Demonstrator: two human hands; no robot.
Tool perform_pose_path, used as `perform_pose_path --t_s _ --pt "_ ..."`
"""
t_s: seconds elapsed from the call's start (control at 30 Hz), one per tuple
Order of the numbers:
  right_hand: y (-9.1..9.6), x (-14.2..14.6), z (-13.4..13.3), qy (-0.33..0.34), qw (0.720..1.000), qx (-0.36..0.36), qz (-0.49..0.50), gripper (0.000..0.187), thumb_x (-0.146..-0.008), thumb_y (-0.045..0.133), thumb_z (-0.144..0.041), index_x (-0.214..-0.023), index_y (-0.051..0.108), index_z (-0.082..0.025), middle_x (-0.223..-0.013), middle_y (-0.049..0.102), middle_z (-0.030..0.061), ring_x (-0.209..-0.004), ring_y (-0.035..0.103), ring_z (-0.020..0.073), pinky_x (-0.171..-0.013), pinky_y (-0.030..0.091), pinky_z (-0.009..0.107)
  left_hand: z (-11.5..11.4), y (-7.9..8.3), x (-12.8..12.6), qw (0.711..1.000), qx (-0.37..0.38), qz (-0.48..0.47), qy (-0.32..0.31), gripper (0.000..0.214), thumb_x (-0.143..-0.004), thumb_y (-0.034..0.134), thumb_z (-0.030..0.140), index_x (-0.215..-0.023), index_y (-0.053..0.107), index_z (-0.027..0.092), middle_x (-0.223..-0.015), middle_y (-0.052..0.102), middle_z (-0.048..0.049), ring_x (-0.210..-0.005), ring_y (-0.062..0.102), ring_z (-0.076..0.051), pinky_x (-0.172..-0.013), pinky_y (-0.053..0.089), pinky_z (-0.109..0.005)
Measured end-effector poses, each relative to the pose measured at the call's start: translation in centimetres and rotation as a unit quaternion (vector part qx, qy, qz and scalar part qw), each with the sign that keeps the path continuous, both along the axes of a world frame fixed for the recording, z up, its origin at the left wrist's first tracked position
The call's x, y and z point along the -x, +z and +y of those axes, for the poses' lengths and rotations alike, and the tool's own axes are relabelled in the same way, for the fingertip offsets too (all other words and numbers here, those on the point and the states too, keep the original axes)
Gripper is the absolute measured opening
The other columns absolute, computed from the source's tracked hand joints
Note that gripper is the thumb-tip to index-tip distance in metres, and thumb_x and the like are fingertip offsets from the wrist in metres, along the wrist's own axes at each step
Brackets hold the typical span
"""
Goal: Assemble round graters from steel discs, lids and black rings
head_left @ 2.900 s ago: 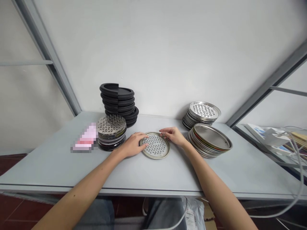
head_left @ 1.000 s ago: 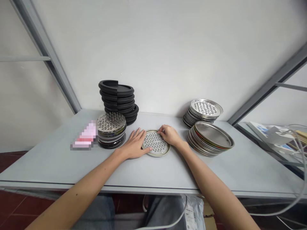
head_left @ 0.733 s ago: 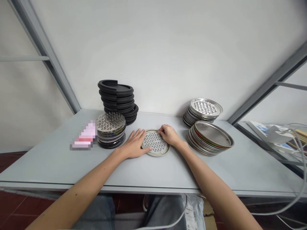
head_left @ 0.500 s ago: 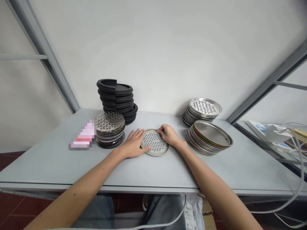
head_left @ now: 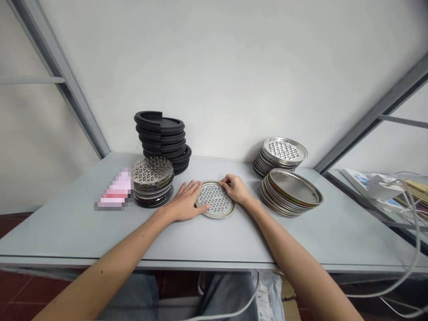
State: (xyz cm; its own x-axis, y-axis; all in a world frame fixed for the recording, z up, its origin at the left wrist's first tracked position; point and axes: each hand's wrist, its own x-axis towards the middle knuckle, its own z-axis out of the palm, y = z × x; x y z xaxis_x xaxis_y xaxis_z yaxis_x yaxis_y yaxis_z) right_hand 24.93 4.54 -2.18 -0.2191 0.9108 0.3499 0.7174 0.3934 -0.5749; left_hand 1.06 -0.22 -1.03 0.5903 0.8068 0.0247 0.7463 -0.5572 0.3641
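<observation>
A round metal grater plate (head_left: 216,199) with a raised rim and rows of small teeth lies flat on the table between my hands. My left hand (head_left: 186,201) is open, its fingers stretched out beside the plate's left rim, and the thumb reaches over the lower left of the toothed face. With fingers curled and pinched together, my right hand (head_left: 235,187) is closed at the plate's upper right rim. The fingertips meet at that edge, and the palm covers part of the rim.
A stack of toothed discs (head_left: 153,178) stands left, with notched black round holders (head_left: 163,136) behind it. On the right are a stack of smooth round trays (head_left: 289,191) and a stack of grater plates (head_left: 282,154). A blurred pink item (head_left: 117,189) lies far left.
Both hands stay on the grater plate in nearly the same pose. The whole view has shifted very slightly; nothing is visibly taken up or let go.
</observation>
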Motion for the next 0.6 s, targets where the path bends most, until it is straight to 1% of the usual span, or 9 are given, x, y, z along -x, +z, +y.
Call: perform_pose_path --t_s 0.13,0.2,0.27,0.37,0.43,0.6 --pt "-0.03 -0.23 0.02 0.029 0.999 -0.022 0.001 0.01 -0.081 0.059 -0.022 -0.072 0.058 -0.019 -0.079 0.064 0.0042 -0.073 0.058 0.0161 -0.069 0.043 0.027 -0.06 0.09 -0.03 1.0 -0.003 -0.004 0.003 0.086 -0.086 0.038 0.065 -0.148 0.014 0.011 -0.154 0.014 -0.0163 -0.143 0.007 -0.029 -0.114 0.006 -0.043" --pt "-0.03 -0.36 0.03 0.034 0.998 -0.042 -0.019 0.009 -0.081 0.06 -0.022 -0.073 0.059 -0.019 -0.083 0.062 0.0046 -0.077 0.056 0.0162 -0.07 0.042 0.027 -0.06 0.1 -0.05 1.0 -0.001 -0.003 0.003 0.085 -0.086 0.039 0.064 -0.148 0.014 0.011 -0.155 0.014 -0.016 -0.144 0.007 -0.028 -0.114 0.005 -0.042" --pt "-0.01 -0.48 0.03 0.036 0.997 -0.055 -0.041 0.007 -0.082 0.06 -0.023 -0.076 0.061 -0.019 -0.082 0.061 0.0039 -0.079 0.055 0.0167 -0.071 0.042 0.027 -0.06 0.11 -0.06 1.0 0.0 0.002 0.005 0.086 -0.086 0.037 0.065 -0.148 0.013 0.011 -0.155 0.013 -0.0153 -0.144 0.006 -0.028 -0.115 0.005 -0.041" --pt "0.08 -0.59 0.03 0.056 0.995 -0.057 -0.066 0.005 -0.082 0.061 -0.022 -0.081 0.065 -0.02 -0.076 0.063 0.0023 -0.079 0.054 0.0177 -0.073 0.041 0.028 -0.1 0.18 -0.05 1.0 0.0 0.011 0.006 0.086 -0.086 0.035 0.066 -0.149 0.011 0.013 -0.155 0.012 -0.0136 -0.144 0.005 -0.027 -0.115 0.004 -0.04" --pt "0.16 -0.63 0.03 0.07 0.993 -0.055 -0.072 0.007 -0.083 0.061 -0.022 -0.084 0.068 -0.021 -0.076 0.065 0.0024 -0.078 0.054 0.0179 -0.074 0.041 0.029 -0.16 0.28 -0.05 1.0 0.003 0.016 0.006 0.086 -0.086 0.035 0.067 -0.149 0.01 0.014 -0.156 0.011 -0.0129 -0.144 0.004 -0.026 -0.115 0.004 -0.04" --pt "0.25 -0.66 0.02 0.076 0.994 -0.049 -0.06 0.01 -0.083 0.061 -0.023 -0.082 0.071 -0.021 -0.078 0.066 0.0031 -0.073 0.055 0.016 -0.072 0.041 0.028 -0.21 0.44 -0.09 1.0 0.006 0.023 0.008 0.088 -0.086 0.033 0.067 -0.149 0.01 0.011 -0.156 0.01 -0.0133 -0.144 0.004 -0.026 -0.115 0.004 -0.039"
